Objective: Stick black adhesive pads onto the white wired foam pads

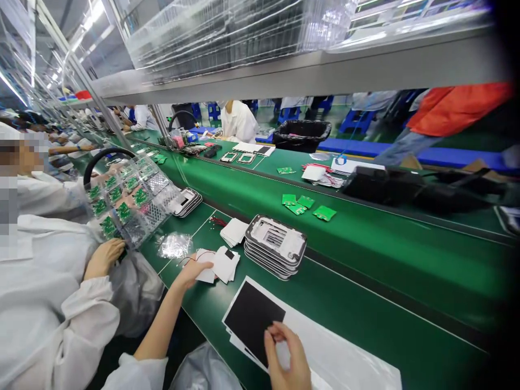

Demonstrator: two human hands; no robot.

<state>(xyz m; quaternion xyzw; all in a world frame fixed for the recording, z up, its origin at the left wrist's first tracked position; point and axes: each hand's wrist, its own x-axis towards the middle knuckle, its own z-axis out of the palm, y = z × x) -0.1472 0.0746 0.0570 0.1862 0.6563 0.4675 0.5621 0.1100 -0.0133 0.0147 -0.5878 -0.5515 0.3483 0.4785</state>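
My left hand is closed on a white flat square piece with thin dark-red wires, its thumb lying on top. Touching it on the right are more white flat squares, one bearing a small black patch. My right hand hovers at the edge of a black sheet on long white backing paper. Thumb and forefinger are pinched together; whatever lies between them is too small to make out. Beyond my hands stands a stack of grey-rimmed device housings, with another pile of white squares beside it.
A green conveyor belt runs behind, carrying several green circuit boards. At left are a clear plastic tray of boards, a clear bag and a co-worker's hand. A metal shelf spans overhead.
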